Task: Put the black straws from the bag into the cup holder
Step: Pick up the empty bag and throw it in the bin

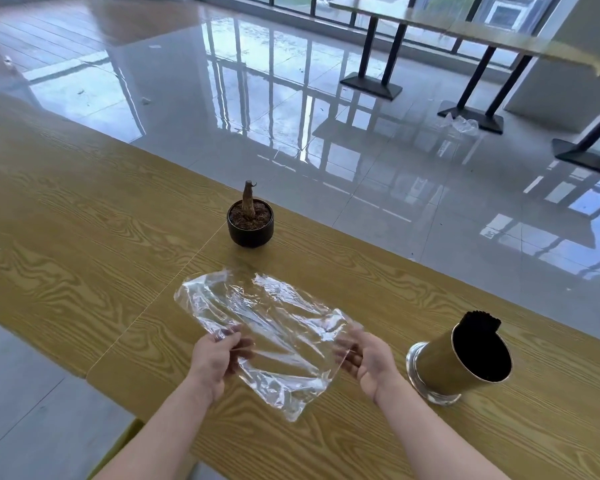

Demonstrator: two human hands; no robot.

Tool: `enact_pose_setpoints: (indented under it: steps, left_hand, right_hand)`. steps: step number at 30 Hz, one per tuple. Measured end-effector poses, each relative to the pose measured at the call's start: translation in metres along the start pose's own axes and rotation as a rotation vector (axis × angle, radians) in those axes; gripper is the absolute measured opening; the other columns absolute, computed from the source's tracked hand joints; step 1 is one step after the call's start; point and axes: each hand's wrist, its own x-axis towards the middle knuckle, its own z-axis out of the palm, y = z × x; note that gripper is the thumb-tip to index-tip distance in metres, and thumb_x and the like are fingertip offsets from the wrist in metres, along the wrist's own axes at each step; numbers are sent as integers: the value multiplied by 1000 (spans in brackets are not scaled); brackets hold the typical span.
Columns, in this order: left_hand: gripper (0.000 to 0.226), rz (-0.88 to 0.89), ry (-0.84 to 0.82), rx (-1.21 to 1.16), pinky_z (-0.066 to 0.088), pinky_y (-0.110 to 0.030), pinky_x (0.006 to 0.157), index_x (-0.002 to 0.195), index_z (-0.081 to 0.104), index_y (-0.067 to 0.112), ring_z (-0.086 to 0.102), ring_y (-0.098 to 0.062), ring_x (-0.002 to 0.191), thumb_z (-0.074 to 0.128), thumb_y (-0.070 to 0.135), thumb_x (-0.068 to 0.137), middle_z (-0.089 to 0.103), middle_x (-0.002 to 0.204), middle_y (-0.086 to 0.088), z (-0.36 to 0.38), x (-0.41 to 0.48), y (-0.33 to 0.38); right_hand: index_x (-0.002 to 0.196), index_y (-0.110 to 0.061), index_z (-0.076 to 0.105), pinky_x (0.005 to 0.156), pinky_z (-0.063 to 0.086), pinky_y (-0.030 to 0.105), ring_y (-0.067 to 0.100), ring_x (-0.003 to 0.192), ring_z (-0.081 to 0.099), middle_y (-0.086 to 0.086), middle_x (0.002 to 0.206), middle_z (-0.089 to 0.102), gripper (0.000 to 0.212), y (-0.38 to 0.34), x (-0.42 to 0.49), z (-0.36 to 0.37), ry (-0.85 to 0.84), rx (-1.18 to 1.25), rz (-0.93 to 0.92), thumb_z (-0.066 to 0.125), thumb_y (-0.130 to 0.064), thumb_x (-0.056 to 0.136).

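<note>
A clear plastic bag (267, 320) lies flat and crumpled on the wooden table (84, 216), with no straws visible inside it. My left hand (215, 358) pinches its near left edge. My right hand (368, 362) pinches its near right edge. To the right stands a gold cup holder (454, 365) with a glass base. A bundle of black straws (482, 322) pokes up from the far side of its dark opening.
A small black pot (250, 223) with a bare brown stem stands behind the bag near the table's far edge. Beyond lies a glossy tiled floor with other tables' black legs (371, 60) and a crumpled plastic scrap (463, 123).
</note>
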Motion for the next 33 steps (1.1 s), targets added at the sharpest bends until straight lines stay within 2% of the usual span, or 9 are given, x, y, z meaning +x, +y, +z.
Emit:
enact_pose_setpoints:
  steps: [8,10,13,15,20,24,27,30,33]
  left_hand:
    - [19,130,59,103,51,-45,68,113,60,2,69,-30,70,63,8,95,77,84,-17,-21,-29,2]
    - [25,205,115,150,55,-47,77,117,56,4,71,-22,68,64,11,95,78,81,-14,-30,-37,-3]
    - [39,263,193,89,51,-28,52,138,47,11,70,-20,63,53,6,100,77,88,-16,-48,-56,-13]
    - [40,268,219,41,48,-26,43,141,44,17,68,-21,60,49,8,102,77,89,-14,-60,-72,-21]
    - [35,318,276,-21,41,-28,50,113,63,36,63,-19,55,47,7,103,78,78,-6,-92,-120,-31]
    - [35,338,314,-70,43,-27,49,113,68,31,62,-19,55,48,4,101,76,85,-15,-129,-147,-40]
    - [35,312,331,-132,45,-26,49,111,72,27,61,-21,60,49,4,101,77,84,-14,-167,-161,-54]
    - [33,264,345,-212,44,-27,50,115,70,26,62,-20,60,49,5,101,76,86,-14,-212,-169,-72]
    - [39,230,354,-329,43,-26,47,117,65,32,65,-21,60,46,3,100,77,92,-16,-261,-178,-89]
  right_hand:
    - [104,0,70,56,58,32,24,58,71,15,74,75,16,-25,-9,-6,-173,-431,-61,69,2,88]
    - [96,-1,69,55,57,33,24,58,70,12,71,73,11,-23,-14,-9,-193,-530,-138,64,5,89]
    - [87,-4,67,59,61,39,26,59,64,15,76,67,14,-17,-23,-10,-225,-587,-185,62,10,87]
    - [85,-4,65,63,59,40,28,64,66,18,79,68,16,-10,-31,-7,-300,-631,-167,61,12,85]
    - [97,-2,65,69,58,38,28,75,73,19,92,77,21,4,-48,13,-479,-684,-112,57,11,82]
    - [108,-9,70,69,57,35,29,79,75,14,82,78,21,22,-66,49,-607,-778,-99,70,-18,89]
    - [110,-17,70,55,55,27,25,68,75,9,72,72,25,43,-85,86,-686,-891,-112,73,-33,90]
    - [112,-24,70,43,44,21,18,52,70,0,61,62,23,73,-101,125,-758,-972,-141,65,-13,93]
    - [112,-15,71,37,44,21,19,43,65,4,55,61,30,108,-115,163,-766,-949,-125,56,2,93]
